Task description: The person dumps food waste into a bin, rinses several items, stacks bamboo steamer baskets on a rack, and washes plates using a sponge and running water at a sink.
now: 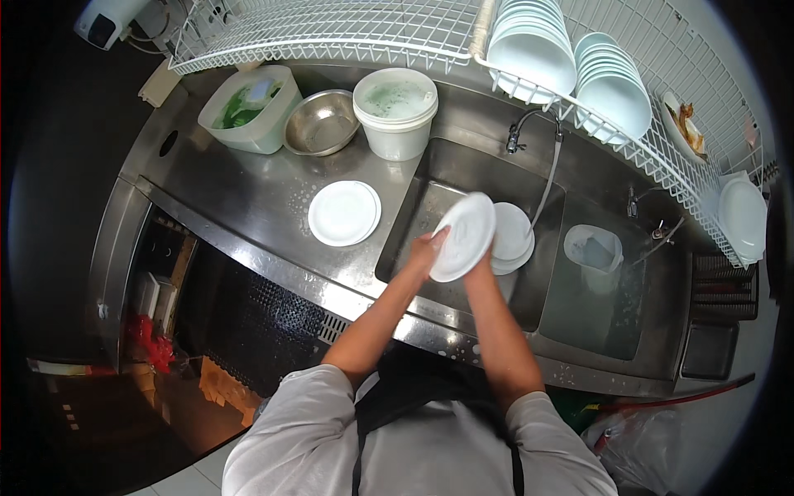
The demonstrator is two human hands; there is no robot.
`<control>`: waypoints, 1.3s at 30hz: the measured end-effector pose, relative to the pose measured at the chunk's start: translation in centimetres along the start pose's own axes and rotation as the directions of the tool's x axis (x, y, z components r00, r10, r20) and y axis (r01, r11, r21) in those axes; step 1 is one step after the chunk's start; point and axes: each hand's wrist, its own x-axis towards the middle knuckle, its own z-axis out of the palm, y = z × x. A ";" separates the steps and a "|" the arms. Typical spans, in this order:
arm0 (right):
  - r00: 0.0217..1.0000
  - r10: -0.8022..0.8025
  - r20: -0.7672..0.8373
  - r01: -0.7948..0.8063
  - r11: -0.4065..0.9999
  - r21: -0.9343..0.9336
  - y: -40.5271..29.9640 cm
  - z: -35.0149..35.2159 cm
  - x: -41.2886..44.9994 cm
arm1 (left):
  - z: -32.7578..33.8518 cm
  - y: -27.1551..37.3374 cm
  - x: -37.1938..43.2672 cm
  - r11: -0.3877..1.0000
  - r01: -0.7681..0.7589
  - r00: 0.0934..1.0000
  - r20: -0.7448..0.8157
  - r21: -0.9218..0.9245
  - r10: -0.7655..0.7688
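Note:
A white plate point(464, 237), tilted on edge, is held between both hands over the left sink basin point(428, 204). My left hand point(427, 251) grips its left edge. At its lower right edge is my right hand point(481, 265), partly hidden behind the plate. Just right of it, several white plates point(512, 232) lie stacked in the basin, under a hose point(550, 177) that hangs from the faucet point(515, 136). White plates point(343, 214) also lie stacked on the steel counter point(273, 198) left of the basin.
A plastic tub point(279, 124) with green contents, a metal bowl point(321, 124) and a white bucket point(397, 133) line the counter's back. The right basin point(595, 322) holds water and a plastic container point(592, 248). Overhead, a white wire rack point(384, 46) carries stacked bowls point(536, 62).

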 end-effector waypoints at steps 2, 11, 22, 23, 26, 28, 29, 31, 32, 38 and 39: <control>0.978 0.051 -0.201 -0.077 0.989 -0.124 5.4 2.6 -2.4 | -2.1 0.5 1.6 0.997 -0.035 0.992 -0.119 -0.075 0.026; 0.972 0.177 -0.154 -0.234 0.776 -0.585 0.1 -1.4 -7.5 | -22.4 4.4 4.6 0.760 -0.125 0.529 -0.605 0.638 0.595; 0.912 -0.344 -0.225 -0.240 0.000 -0.971 -14.9 -15.7 -18.8 | -19.6 11.6 2.4 -0.011 0.299 0.764 -0.232 0.954 0.602; 0.949 -0.313 -0.038 -0.179 -0.434 -0.883 -16.1 -15.6 -20.5 | -16.5 10.8 3.3 -0.032 0.184 0.764 -0.123 0.982 0.633; 0.964 -0.260 0.056 -0.075 -0.467 -0.881 -16.4 -14.0 -22.5 | -4.2 4.4 7.5 0.164 -0.207 0.866 0.103 0.965 0.490; 0.966 -0.215 0.141 0.000 -0.550 -0.835 -15.7 -13.3 -22.8 | 1.2 -2.2 11.5 0.478 -0.354 0.913 0.186 0.804 0.363; 0.966 -0.197 0.168 0.020 -0.590 -0.807 -15.3 -13.2 -22.4 | 3.3 -5.5 13.9 0.343 -0.394 0.872 0.230 0.853 0.432; 0.953 -0.231 0.195 0.021 -0.594 -0.804 -15.1 -13.7 -22.3 | 6.7 -10.8 17.8 0.203 -0.442 0.826 0.309 0.874 0.471; 0.953 -0.212 0.218 0.045 -0.609 -0.792 -14.8 -13.7 -22.1 | 7.8 -12.2 18.8 0.254 -0.292 0.880 0.154 0.922 0.450; 0.956 -0.236 0.176 -0.011 -0.626 -0.779 -16.2 -14.3 -23.2 | 16.4 -14.3 16.7 0.386 0.046 0.855 -0.236 0.921 0.461; 0.954 -0.238 0.183 -0.007 -0.629 -0.778 -16.2 -14.2 -23.2 | 16.3 -14.2 17.0 0.461 0.081 0.879 -0.281 0.884 0.384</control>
